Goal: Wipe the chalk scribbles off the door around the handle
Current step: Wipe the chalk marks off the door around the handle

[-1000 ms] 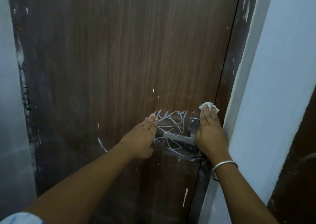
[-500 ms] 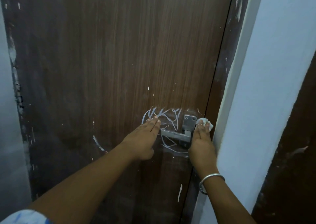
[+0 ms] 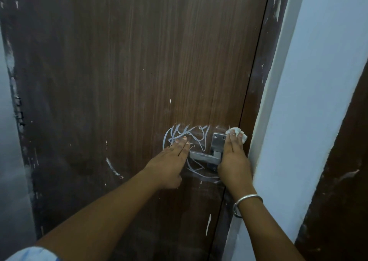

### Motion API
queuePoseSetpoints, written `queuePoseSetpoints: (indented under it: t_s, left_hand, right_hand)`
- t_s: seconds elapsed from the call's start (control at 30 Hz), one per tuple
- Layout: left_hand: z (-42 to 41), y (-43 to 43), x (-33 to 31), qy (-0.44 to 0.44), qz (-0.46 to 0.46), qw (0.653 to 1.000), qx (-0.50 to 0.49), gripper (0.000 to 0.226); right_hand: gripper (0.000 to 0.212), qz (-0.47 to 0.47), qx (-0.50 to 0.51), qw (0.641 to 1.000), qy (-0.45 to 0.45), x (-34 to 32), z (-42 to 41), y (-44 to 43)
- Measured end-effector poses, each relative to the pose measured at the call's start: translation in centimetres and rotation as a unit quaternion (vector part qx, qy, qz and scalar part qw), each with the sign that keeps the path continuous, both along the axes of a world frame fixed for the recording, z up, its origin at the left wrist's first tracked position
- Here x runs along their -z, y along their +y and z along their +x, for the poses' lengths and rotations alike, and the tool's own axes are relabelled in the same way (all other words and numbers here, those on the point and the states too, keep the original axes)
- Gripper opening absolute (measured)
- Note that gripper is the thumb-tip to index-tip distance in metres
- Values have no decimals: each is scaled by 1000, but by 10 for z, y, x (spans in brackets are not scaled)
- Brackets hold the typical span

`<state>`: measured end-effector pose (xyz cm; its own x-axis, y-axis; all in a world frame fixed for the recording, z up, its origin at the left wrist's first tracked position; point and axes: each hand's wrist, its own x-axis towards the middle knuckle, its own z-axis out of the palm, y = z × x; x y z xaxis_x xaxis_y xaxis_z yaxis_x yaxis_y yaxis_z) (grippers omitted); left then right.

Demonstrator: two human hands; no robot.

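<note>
We are seeing a door (image 3: 139,71) of brown wood-grain with a slight sheen, chalk scribbles (image 3: 191,130) lying powdery and matt, a handle (image 3: 204,157) of brushed grey metal, and a crumpled white wad (image 3: 237,131).

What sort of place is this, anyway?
Probably a doorway inside a building, perhaps a home: a brown wooden door with a metal handle, shut beside a pale painted wall.

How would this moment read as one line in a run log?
left hand: flat on door | right hand: presses white cloth beside handle | chalk scribbles: mostly unwiped
</note>
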<state>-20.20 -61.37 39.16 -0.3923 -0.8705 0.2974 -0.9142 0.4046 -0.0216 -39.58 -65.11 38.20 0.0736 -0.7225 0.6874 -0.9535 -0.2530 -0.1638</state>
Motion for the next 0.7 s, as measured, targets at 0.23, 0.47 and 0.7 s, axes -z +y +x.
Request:
queuePoseSetpoints:
  t_s: [0.23, 0.47, 0.7]
  left_hand:
    - [2, 1, -2, 7, 7, 1000, -5, 96]
    - [-4, 6, 0, -4, 5, 1000, 0, 96]
    - [-11, 8, 2, -19, 4, 1000, 6, 95]
  right_hand:
    - [77, -25, -23, 998, -57, -3, -1, 0]
    - [79, 19, -85, 982, -169, 44, 3, 18]
    - [89, -8, -105, 976, -190, 22, 6, 1]
